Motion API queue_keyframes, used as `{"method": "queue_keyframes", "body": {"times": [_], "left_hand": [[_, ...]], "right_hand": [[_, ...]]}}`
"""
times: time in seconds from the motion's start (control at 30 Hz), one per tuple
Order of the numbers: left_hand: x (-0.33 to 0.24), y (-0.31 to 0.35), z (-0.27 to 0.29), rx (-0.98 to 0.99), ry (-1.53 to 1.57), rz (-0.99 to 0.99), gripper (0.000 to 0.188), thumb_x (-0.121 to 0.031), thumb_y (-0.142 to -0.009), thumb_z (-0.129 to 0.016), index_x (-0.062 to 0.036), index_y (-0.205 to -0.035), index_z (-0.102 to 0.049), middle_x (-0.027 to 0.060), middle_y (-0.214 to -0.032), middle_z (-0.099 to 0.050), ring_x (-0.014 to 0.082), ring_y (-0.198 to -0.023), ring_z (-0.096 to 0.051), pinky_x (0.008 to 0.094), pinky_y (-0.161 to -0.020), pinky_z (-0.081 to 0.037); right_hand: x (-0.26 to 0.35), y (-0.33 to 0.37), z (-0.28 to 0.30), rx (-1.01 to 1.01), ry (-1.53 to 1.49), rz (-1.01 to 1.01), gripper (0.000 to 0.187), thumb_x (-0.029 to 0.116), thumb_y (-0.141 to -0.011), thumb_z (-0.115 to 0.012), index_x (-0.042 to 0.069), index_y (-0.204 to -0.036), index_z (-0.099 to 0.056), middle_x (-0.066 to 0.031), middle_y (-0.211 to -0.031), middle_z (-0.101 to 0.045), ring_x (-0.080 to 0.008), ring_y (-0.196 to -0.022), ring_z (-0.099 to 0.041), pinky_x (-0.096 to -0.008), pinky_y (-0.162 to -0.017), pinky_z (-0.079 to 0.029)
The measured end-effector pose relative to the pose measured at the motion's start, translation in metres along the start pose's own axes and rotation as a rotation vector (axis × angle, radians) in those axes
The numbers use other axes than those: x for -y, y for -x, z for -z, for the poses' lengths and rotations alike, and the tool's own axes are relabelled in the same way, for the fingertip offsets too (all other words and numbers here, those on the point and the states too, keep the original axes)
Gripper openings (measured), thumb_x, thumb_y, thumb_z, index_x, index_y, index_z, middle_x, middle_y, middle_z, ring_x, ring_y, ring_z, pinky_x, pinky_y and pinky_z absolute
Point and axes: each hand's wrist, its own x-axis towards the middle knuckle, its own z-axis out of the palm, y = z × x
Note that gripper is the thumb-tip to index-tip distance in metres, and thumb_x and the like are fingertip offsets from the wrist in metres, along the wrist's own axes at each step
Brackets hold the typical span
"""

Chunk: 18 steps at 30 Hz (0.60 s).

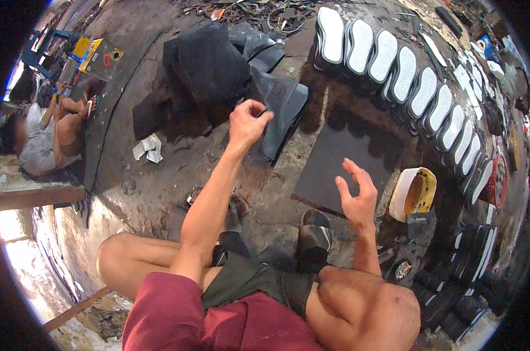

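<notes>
Beside the left hand (245, 126), a dark sheet (285, 100) tapers lengthwise toward the person (259, 319)

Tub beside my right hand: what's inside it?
Inside the tub there is brown matter, with dark specks along the yellow inner wall. The near-left side covers part of the bottom, so what lies there cannot be seen.
</notes>
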Motion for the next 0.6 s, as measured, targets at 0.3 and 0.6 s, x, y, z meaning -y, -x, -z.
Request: {"method": "queue_keyframes", "body": {"times": [0.3, 0.6], "left_hand": [[0.005, 0.000, 0.013, 0.130, 1.304, 0.580, 0.007, -0.015, -0.099, -0.070, -0.0084, -0.099, -0.072, 0.0032, -0.101, -0.074, 0.0145, -0.085, -0.069, 0.0299, -0.076, -0.056], [0.034, 0.005, 0.013, 0.180, 1.102, 0.366, 0.035, -0.004, -0.097, -0.073, -0.0021, -0.131, -0.067, 0.0058, -0.115, -0.074, 0.0137, -0.096, -0.071, 0.0318, -0.084, -0.061]], "right_hand": [[0.011, -0.097, -0.092, 0.325, -0.132, 0.291, 0.041, 0.024, -0.096, -0.075, 0.008, -0.133, -0.068, -0.0117, -0.127, -0.072, -0.0289, -0.121, -0.067, -0.0392, -0.101, -0.053], [0.004, -0.131, -0.195, 0.211, -0.475, -0.061, 0.036, 0.031, -0.097, -0.076, 0.002, -0.119, -0.073, -0.0068, -0.103, -0.075, -0.0146, -0.092, -0.071, -0.0324, -0.081, -0.056]]}}
